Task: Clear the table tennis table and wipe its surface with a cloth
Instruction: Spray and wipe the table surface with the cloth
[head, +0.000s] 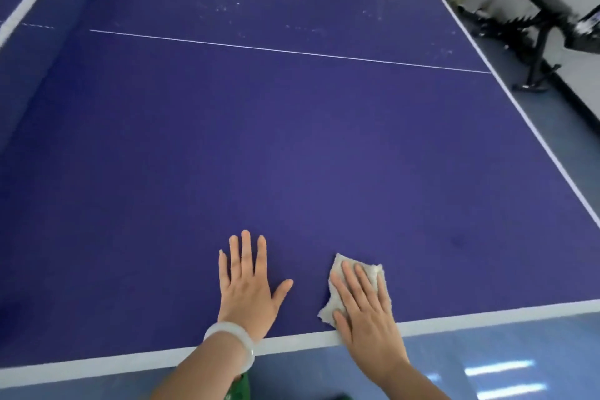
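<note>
left hand (248, 286) lay flat, palm down, fingers straight and spread, thumb out to the right | right hand (367, 312) lay flat, palm down, fingers straight, close together, angled up-left | left forearm (207, 367), right forearm (418, 380) bare, stretched forward | hands were near, not touching

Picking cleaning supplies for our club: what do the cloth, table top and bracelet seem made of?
The cloth looks like soft off-white terry or cotton: fuzzy, crumpled edges. The table top seems a hard painted board, matte blue with white lines and faint scuffs. The bracelet looks like smooth, glossy pale stone or glass, possibly jade; unclear which.
</note>
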`<state>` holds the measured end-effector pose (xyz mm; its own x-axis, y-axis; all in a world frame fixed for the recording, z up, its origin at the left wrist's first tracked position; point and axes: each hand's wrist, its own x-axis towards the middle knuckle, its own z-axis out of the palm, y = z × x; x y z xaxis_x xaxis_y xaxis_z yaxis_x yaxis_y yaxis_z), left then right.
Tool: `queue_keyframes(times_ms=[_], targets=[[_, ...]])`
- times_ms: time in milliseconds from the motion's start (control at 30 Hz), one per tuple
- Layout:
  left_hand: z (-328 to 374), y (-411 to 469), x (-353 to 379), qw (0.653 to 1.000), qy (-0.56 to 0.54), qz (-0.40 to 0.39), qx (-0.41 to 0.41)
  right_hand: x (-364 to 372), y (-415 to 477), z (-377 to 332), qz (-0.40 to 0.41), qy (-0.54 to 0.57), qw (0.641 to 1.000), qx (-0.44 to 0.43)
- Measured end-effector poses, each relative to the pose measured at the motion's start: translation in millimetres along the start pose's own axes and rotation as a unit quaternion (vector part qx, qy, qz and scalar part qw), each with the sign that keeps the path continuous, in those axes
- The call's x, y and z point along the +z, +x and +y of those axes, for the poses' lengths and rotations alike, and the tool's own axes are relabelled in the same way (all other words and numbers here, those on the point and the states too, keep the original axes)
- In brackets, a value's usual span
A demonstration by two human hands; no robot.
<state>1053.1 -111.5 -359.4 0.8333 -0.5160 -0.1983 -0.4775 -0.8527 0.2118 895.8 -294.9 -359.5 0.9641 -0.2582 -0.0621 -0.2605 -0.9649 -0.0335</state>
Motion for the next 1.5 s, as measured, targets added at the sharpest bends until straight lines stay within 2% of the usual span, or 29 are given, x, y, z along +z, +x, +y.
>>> queue_keyframes(times_ms=[33, 100, 167, 233, 267, 300, 333, 433, 500, 567, 600, 667, 700, 767, 833, 900, 1000, 1100, 1167, 1300, 1367, 1433, 1467, 1500], targets=[[0, 0, 1, 1.000, 0.011, -0.002, 0.004, 2, -3, 24, 0.006, -0.005, 1.000, 0.021], [0, 1, 5, 1.000, 0.023, -0.007, 0.009, 4, -9, 68, 0.034, 0.015, 0.980, 0.195], [1, 2, 5, 0.999, 0.028, -0.019, 0.004, 4, -12, 89, 0.050, 0.061, 0.920, 0.384], [1, 3, 4, 0.999, 0.031, -0.024, 0.003, 0, -4, 79, 0.023, 0.087, 0.879, 0.467], [2, 3, 4, 0.999, 0.033, -0.029, 0.003, -2, 1, 66, 0.019, 0.087, 0.880, 0.467], [2, 3, 3, 0.999, 0.033, -0.041, 0.002, -1, 5, 50, 0.035, 0.078, 0.897, 0.435], [3, 3, 2, 0.998, 0.032, -0.046, 0.004, 2, 9, 32, 0.053, 0.067, 0.922, 0.378], [4, 6, 0, 0.997, 0.032, -0.067, 0.010, 6, 3, -16, 0.024, 0.019, 0.988, 0.153], [3, 7, 1, 0.996, 0.047, -0.073, 0.007, 1, -7, -14, 0.007, 0.025, 0.999, 0.038], [3, 7, 0, 0.996, 0.065, -0.059, -0.016, 0, -18, 18, 0.010, 0.005, 1.000, -0.018], [2, 6, 1, 0.996, 0.075, -0.041, -0.019, 1, -25, 39, 0.009, -0.004, 1.000, -0.006], [9, 5, -4, 0.995, 0.081, -0.048, -0.028, 3, -38, 85, 0.009, 0.014, 0.993, 0.113], [16, 6, -8, 0.995, 0.076, -0.055, -0.037, 5, -45, 106, 0.017, 0.035, 0.980, 0.193], [39, 8, -12, 0.996, 0.077, -0.032, -0.001, 4, -52, 134, 0.027, 0.086, 0.940, 0.330], [74, 11, -9, 0.996, 0.061, -0.004, 0.061, 3, -47, 141, 0.034, 0.121, 0.909, 0.396], [120, 14, -5, 0.995, 0.030, -0.013, 0.093, 2, -42, 132, 0.036, 0.108, 0.922, 0.370], [192, 23, -3, 0.994, -0.014, -0.055, 0.094, 1, -48, 119, 0.017, 0.068, 0.967, 0.245], [245, 30, 5, 0.994, -0.004, -0.102, 0.028, -3, -61, 147, -0.005, 0.073, 0.986, 0.148], [267, 33, 12, 0.992, 0.009, -0.126, -0.025, -2, -67, 183, -0.009, 0.071, 0.989, 0.129], [277, 35, 23, 0.988, 0.047, -0.139, -0.052, 5, -68, 279, 0.001, 0.082, 0.971, 0.223], [276, 36, 21, 0.988, 0.032, -0.140, -0.058, 1, -60, 324, -0.004, 0.089, 0.946, 0.312], [277, 35, 16, 0.985, 0.036, -0.158, -0.061, -9, -50, 342, -0.027, 0.122, 0.901, 0.416], [278, 36, 14, 0.982, 0.044, -0.174, -0.067, -12, -43, 338, -0.025, 0.133, 0.886, 0.443], [279, 37, 13, 0.978, 0.051, -0.190, -0.073, -13, -37, 327, -0.008, 0.133, 0.888, 0.440]])
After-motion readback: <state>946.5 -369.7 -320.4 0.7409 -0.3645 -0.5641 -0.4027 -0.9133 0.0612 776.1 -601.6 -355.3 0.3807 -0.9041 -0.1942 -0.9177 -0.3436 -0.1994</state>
